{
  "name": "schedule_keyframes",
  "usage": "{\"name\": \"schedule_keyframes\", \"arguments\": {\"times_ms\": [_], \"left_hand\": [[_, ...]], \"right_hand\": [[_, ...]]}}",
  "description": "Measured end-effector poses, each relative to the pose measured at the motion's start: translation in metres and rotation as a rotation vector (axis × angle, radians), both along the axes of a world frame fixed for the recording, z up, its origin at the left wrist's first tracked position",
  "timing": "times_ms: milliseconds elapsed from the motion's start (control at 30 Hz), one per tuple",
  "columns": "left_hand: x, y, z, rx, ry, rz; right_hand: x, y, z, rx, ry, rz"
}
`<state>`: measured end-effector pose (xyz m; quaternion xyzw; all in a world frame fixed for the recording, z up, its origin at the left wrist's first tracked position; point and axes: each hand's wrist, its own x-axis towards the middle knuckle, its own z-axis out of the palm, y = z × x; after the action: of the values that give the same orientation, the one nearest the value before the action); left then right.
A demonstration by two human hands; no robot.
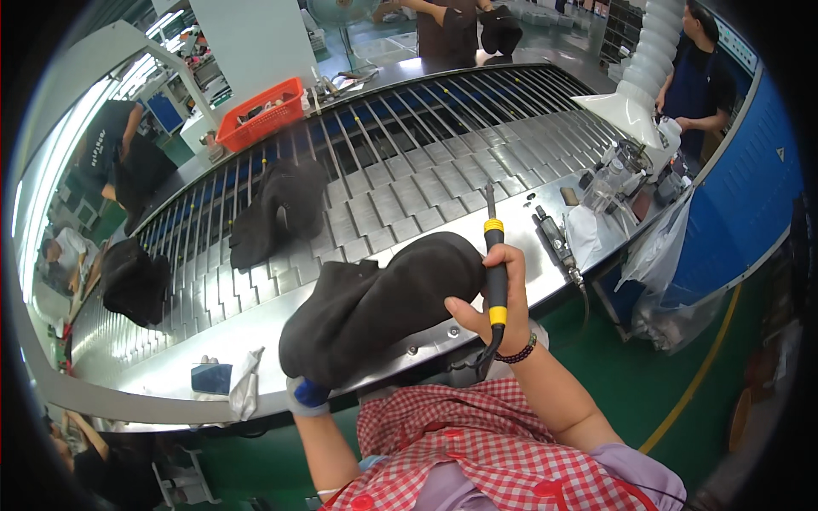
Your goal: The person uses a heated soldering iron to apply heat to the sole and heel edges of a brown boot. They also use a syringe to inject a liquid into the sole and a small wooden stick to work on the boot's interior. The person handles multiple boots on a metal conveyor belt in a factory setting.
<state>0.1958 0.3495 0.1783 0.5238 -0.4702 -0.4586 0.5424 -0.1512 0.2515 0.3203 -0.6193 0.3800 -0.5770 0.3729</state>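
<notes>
My right hand [513, 298] holds a soldering-iron-like hand tool [496, 277] upright. It has a black handle with yellow rings, a thin metal tip pointing away from me and a black cord at its lower end. A soft black boot [383, 298] lies just left of the tool, its rounded toe close to the handle. At the boot's lower left end is my left hand [308, 397], in a whitish glove with a blue patch; the boot hides its fingers. The boot is raised over the near metal edge of a slatted conveyor [375, 209].
More black boots [279, 209] ride on the conveyor to the left. An orange basket [261, 114] of small items stands at its far side. Right of me lie another corded tool [558, 245] and a white extraction hood [630, 111]. Several people work around the line.
</notes>
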Motion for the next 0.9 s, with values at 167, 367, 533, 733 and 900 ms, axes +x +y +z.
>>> {"name": "schedule_keyframes", "arguments": {"times_ms": [167,367,533,733,900], "left_hand": [[-0.011,0.031,-0.006,0.259,0.417,-0.222],[-0.018,0.045,-0.039,0.342,0.252,-0.291],[-0.016,0.05,-0.045,0.371,0.22,-0.303],[-0.014,0.054,-0.042,0.393,0.194,-0.307],[-0.013,0.057,-0.04,0.398,0.182,-0.31]], "right_hand": [[-0.025,0.002,-0.011,-0.177,0.004,0.34],[-0.062,0.021,-0.019,-0.171,0.138,0.402],[-0.074,0.03,-0.03,-0.108,0.13,0.335],[-0.078,0.037,-0.038,-0.087,0.129,0.311],[-0.077,0.038,-0.04,-0.077,0.115,0.306]]}}
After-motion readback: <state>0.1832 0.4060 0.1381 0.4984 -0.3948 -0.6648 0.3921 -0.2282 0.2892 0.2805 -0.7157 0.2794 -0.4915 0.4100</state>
